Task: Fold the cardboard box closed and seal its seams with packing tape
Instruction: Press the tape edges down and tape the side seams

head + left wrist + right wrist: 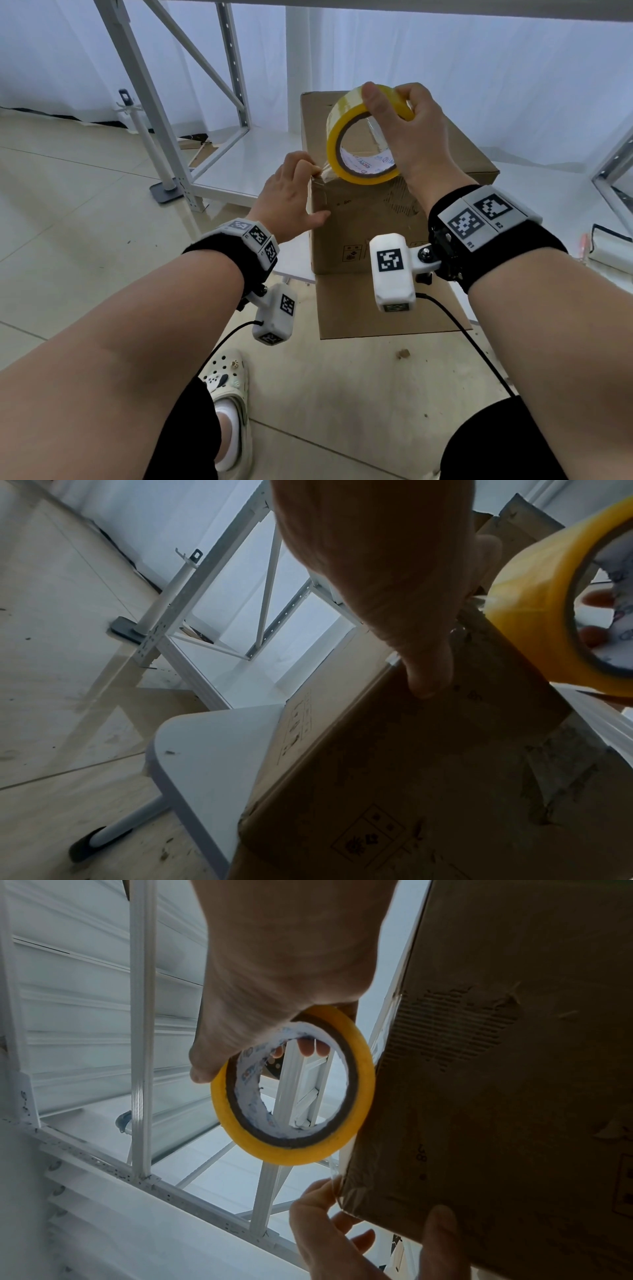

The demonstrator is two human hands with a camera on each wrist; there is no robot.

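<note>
A: On a small white table [212, 750], beside a metal rack [191, 113], the box [363, 222] is stood upright, its top folded shut; one flap [387, 308] is seen hanging open at the near bottom.

B: And the tape [363, 137]?

A: The roll is gripped by the right hand [407, 137], thumb over the rim, fingers through the core, just above the box's near top edge.

B: The left hand [291, 202]?

A: The tape's loose end is pressed onto the box's top left corner by its fingertips [322, 1191]; the thumb is laid flat against the front face.
</note>
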